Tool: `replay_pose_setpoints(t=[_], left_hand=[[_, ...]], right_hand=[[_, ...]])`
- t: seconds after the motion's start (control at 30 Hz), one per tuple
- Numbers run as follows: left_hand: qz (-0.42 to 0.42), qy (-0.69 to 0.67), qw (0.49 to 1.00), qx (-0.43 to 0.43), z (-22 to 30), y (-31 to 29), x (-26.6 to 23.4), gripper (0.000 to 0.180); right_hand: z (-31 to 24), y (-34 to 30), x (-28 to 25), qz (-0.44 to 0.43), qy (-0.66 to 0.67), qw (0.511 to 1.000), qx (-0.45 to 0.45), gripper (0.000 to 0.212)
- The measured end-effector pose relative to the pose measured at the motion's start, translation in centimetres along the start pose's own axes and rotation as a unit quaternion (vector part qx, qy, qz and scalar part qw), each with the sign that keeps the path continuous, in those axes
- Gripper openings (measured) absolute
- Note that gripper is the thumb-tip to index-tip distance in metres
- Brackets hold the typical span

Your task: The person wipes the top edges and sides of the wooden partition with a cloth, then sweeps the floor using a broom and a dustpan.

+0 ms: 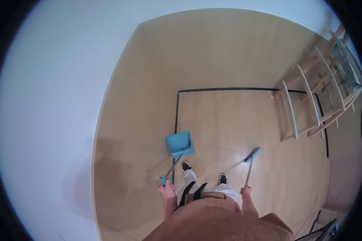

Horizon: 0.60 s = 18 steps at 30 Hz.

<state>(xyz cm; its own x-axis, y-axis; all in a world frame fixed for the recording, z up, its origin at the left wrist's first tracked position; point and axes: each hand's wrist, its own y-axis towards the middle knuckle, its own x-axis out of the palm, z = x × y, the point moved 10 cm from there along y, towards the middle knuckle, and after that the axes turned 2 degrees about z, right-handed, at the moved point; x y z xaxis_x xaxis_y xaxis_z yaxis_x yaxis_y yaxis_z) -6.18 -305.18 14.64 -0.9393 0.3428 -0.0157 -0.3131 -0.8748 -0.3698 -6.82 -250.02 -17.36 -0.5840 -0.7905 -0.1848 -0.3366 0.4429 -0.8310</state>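
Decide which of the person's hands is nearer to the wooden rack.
Right. The right hand, holding the broom, is below and left of the rack in the picture; the left hand, holding the dustpan, is farther left.

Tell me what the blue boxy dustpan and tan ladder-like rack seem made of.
Blue boxy dustpan: probably plastic, seemingly satin, from its smooth, uniform colour. Tan ladder-like rack: likely wood, bare or clear-finished, judging by its natural-looking colour and slim bars.
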Motion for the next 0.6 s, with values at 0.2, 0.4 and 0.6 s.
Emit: replay_pose_setpoints(t=[0.2,0.4,0.6], left_hand=[[0.087,-0.052,0.995,-0.003,-5.2,-4.9,-5.2,0.025],[0.076,-0.088,0.99,-0.075,-9.2,-6.2,-9.0,0.022],[0.083,-0.119,0.981,-0.13,-9.5,-8.3,-6.7,0.026]], right_hand=[[-2.0,8.0,-14.0,0.072,-0.137,0.986,-0.068,0.031],[-4.9,13.0,-16.8,0.117,-0.09,0.989,0.015,0.022],[-7.4,21.1,-7.1,-0.267,0.069,0.961,0.003,0.024]])
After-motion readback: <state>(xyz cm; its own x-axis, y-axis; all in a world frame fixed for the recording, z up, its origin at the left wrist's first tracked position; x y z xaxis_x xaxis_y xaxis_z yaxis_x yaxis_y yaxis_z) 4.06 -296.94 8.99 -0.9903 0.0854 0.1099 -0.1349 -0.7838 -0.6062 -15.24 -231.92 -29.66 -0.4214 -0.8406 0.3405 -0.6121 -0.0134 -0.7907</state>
